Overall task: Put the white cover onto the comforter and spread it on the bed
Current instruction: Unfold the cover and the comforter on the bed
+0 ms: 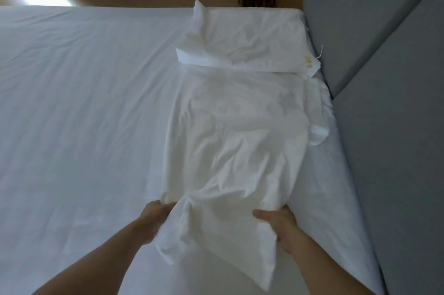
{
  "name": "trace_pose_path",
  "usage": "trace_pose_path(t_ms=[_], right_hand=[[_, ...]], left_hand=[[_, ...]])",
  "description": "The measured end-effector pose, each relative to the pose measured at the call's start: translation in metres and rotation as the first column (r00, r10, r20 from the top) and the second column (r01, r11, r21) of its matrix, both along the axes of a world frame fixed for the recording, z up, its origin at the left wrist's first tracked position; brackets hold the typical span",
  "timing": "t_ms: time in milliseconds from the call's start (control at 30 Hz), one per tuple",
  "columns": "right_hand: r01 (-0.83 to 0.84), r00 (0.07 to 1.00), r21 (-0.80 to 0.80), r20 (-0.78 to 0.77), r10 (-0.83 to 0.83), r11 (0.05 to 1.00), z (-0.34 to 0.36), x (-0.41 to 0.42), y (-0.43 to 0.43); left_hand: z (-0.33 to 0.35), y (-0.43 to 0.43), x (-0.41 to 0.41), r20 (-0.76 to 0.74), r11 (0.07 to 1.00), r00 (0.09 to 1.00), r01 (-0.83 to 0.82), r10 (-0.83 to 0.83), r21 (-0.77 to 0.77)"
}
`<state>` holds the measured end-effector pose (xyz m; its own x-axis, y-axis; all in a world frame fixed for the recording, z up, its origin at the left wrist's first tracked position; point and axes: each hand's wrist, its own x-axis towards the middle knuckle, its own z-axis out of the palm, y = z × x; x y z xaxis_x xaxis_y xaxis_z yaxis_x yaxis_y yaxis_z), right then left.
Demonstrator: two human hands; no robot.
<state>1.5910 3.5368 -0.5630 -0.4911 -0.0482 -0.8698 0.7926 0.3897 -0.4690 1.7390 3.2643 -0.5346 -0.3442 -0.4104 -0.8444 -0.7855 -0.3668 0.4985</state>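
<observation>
1. On the bed (84, 102), along the side by the grey headboard (384, 78), the white cover (235, 138) lies in a long crumpled strip running away from the person. Its far end meets a thicker folded white block (245, 37), which may be the comforter, though I cannot tell for sure
2. The left hand (156, 215) grasps the near left corner of the strip, fingers tucked under the cloth. The right hand (276, 220) grasps the near right edge, fingers curled over the top
3. The step in hand looks like opening out the cover, so the task seems barely begun: nothing is stuffed or spread
4. To do it well, grip true corners rather than mid-edge folds. Lift and draw the cloth toward the open side of the bed, away from the headboard, so the layers fall apart instead of twisting
5. Find the open mouth first; the loose flap hanging between the hands may mark it
6. One risk is dragging the thicker block along, since it touches the strip
</observation>
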Motion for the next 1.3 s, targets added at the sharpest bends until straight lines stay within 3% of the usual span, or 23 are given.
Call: trace_pose_path(t_ms=[100,233,400,467,533,600,667,767,967,1033,1133,1200,1300], right_hand=[[-0.078,0.993,-0.144,0.079,0.090,0.987,0.017,0.014,0.006],[0.074,0.995,-0.205,-0.054,-0.087,0.976,0.054,0.026,0.023],[0.198,0.957,-0.345,-0.133,-0.256,0.917,0.142,0.032,0.069],[0.184,0.967,-0.394,-0.093,-0.238,0.900,0.170,0.038,0.081],[0.113,0.987,-0.312,-0.071,-0.142,0.943,0.171,0.048,0.089],[-0.004,0.998,-0.144,-0.056,-0.004,0.990,0.147,0.064,0.099],[-0.099,0.995,0.017,-0.021,0.099,0.995,0.111,0.084,0.108],[-0.189,0.982,0.133,0.038,0.185,0.973,0.067,0.109,0.117],[-0.040,0.971,0.218,-0.221,0.089,0.975,0.019,0.099,0.107],[0.114,0.955,0.133,-0.289,-0.072,0.985,0.006,0.085,0.103],[0.295,0.920,-0.064,-0.251,-0.301,0.953,-0.011,0.064,0.089],[0.303,0.921,-0.176,-0.199,-0.335,0.936,-0.014,0.059,0.076],[0.189,0.960,-0.244,-0.160,-0.232,0.951,-0.007,0.063,0.057]], left_hand=[[0.012,0.005,0.004,-0.078,1.000,0.996,-0.030,0.030,0.003],[0.040,0.006,0.018,-0.195,0.995,0.977,-0.077,0.089,0.067],[0.106,0.015,0.040,-0.240,0.940,0.966,0.163,-0.092,0.298],[0.116,0.026,0.055,-0.204,0.897,0.965,0.232,-0.164,0.377],[0.108,0.036,0.078,-0.120,0.876,0.966,0.259,-0.229,0.408],[0.085,0.042,0.098,0.011,0.909,0.959,0.265,-0.283,0.322],[0.055,0.041,0.117,0.125,0.959,0.955,0.250,-0.267,0.136],[0.020,0.041,0.134,0.228,0.963,0.948,0.250,-0.224,-0.095],[-0.013,0.056,0.134,0.163,0.949,0.971,0.212,-0.176,-0.235],[-0.022,0.056,0.132,0.146,0.951,0.980,0.168,-0.133,-0.259],[-0.026,0.056,0.131,0.147,0.966,0.983,0.141,-0.111,-0.217],[-0.020,0.061,0.129,0.121,0.978,0.986,0.133,-0.115,-0.158],[-0.010,0.071,0.125,0.073,0.989,0.987,0.144,-0.141,-0.035]])
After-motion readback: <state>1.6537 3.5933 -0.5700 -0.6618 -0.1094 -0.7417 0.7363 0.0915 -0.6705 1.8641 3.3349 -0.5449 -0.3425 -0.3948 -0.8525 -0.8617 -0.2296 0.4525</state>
